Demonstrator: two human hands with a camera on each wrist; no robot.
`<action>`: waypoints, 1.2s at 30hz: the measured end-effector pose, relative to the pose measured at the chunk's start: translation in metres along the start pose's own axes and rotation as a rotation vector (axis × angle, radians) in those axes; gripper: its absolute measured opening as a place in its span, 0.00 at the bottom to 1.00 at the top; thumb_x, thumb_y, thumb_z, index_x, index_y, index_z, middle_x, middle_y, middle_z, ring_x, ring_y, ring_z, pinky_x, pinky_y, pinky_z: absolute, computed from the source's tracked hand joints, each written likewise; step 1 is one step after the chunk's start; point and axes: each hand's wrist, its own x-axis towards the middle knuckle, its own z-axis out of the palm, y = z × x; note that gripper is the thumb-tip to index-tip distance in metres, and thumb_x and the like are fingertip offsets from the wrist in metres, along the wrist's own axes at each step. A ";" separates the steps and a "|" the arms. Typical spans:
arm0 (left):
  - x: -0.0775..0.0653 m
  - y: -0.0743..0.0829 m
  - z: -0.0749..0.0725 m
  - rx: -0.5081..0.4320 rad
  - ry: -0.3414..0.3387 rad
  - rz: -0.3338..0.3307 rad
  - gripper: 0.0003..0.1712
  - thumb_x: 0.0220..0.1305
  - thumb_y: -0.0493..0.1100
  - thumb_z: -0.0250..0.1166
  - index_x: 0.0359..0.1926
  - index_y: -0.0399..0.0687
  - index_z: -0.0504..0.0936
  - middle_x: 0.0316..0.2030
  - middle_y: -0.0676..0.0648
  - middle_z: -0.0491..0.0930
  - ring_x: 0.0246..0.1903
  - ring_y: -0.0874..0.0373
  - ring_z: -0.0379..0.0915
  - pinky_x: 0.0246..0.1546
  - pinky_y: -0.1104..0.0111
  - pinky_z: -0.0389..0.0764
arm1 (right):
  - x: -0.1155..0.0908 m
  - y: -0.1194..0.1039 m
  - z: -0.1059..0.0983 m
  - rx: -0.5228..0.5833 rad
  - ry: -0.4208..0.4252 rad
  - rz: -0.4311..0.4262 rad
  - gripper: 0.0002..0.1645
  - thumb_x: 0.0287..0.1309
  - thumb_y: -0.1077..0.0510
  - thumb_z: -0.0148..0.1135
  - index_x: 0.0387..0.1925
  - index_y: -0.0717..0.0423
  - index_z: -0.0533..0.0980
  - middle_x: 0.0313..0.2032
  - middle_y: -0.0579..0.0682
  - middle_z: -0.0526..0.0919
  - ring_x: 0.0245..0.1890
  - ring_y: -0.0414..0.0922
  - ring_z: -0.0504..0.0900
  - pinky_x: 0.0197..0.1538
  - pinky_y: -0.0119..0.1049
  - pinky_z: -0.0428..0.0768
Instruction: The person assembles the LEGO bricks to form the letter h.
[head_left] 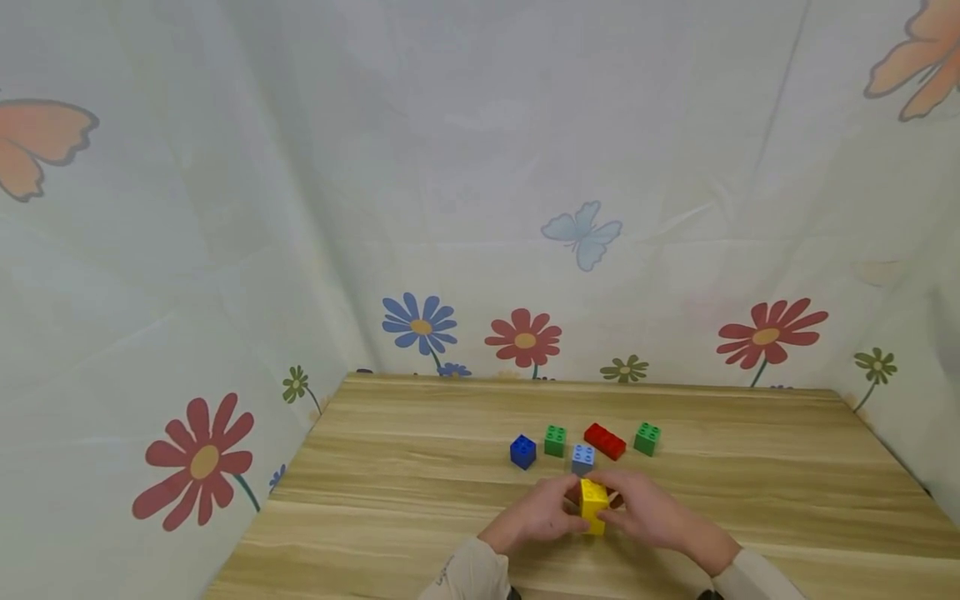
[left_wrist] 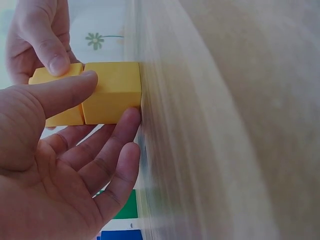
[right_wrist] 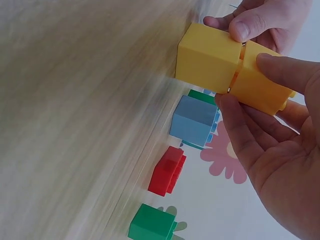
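Two yellow toy building bricks stand one on the other at the table's near middle. The lower yellow brick [right_wrist: 207,57] rests on the wood, held by my left hand [head_left: 546,510] with the thumb on one side and fingers on the other. My right hand [head_left: 651,510] pinches the upper yellow brick [right_wrist: 257,82] between thumb and fingers. In the right wrist view a thin gap shows along the seam, and the upper brick sits slightly tilted. Just beyond the hands is a light blue brick [head_left: 582,459].
Behind the hands, a dark blue brick [head_left: 522,452], a green brick [head_left: 555,441], a longer red brick [head_left: 604,442] and another green brick [head_left: 647,438] lie spread on the wooden table [head_left: 390,467]. A flower-printed cloth [head_left: 465,208] hangs behind the table and along its sides.
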 end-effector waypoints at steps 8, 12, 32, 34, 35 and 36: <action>0.001 0.001 -0.001 0.005 -0.002 -0.005 0.21 0.57 0.40 0.69 0.51 0.54 0.75 0.40 0.59 0.77 0.36 0.66 0.74 0.39 0.71 0.77 | 0.002 0.000 -0.003 0.006 -0.009 0.003 0.25 0.57 0.60 0.65 0.56 0.57 0.73 0.49 0.45 0.78 0.41 0.38 0.75 0.42 0.30 0.78; 0.001 0.001 -0.001 0.009 -0.003 -0.004 0.21 0.57 0.39 0.69 0.52 0.54 0.75 0.40 0.58 0.77 0.36 0.66 0.74 0.39 0.71 0.77 | 0.001 -0.003 -0.004 -0.029 -0.009 0.000 0.25 0.56 0.59 0.66 0.56 0.58 0.73 0.49 0.45 0.79 0.41 0.38 0.76 0.43 0.30 0.78; 0.001 0.000 -0.001 0.008 -0.010 0.001 0.21 0.57 0.39 0.69 0.50 0.53 0.75 0.41 0.58 0.78 0.37 0.66 0.75 0.39 0.72 0.77 | -0.004 -0.010 -0.002 -0.121 0.007 -0.012 0.25 0.55 0.62 0.66 0.56 0.60 0.73 0.50 0.50 0.79 0.42 0.40 0.77 0.41 0.31 0.79; 0.001 0.000 -0.001 0.004 -0.010 -0.001 0.20 0.57 0.39 0.69 0.50 0.53 0.75 0.41 0.58 0.78 0.37 0.66 0.75 0.40 0.72 0.77 | -0.004 -0.011 -0.003 -0.130 0.006 -0.017 0.26 0.55 0.62 0.66 0.56 0.62 0.73 0.50 0.52 0.79 0.41 0.41 0.77 0.41 0.31 0.79; 0.000 0.000 -0.001 0.003 -0.009 -0.001 0.20 0.57 0.39 0.69 0.50 0.54 0.75 0.41 0.58 0.78 0.37 0.66 0.75 0.40 0.72 0.77 | -0.003 -0.012 -0.002 -0.137 0.004 -0.017 0.26 0.55 0.62 0.66 0.56 0.63 0.73 0.50 0.52 0.79 0.41 0.41 0.77 0.41 0.32 0.80; 0.000 0.000 -0.001 0.004 -0.008 -0.001 0.20 0.57 0.39 0.69 0.49 0.54 0.76 0.41 0.58 0.78 0.37 0.66 0.75 0.40 0.72 0.77 | -0.003 -0.012 -0.002 -0.140 0.002 -0.018 0.26 0.55 0.62 0.66 0.56 0.63 0.73 0.50 0.53 0.79 0.41 0.41 0.77 0.41 0.32 0.80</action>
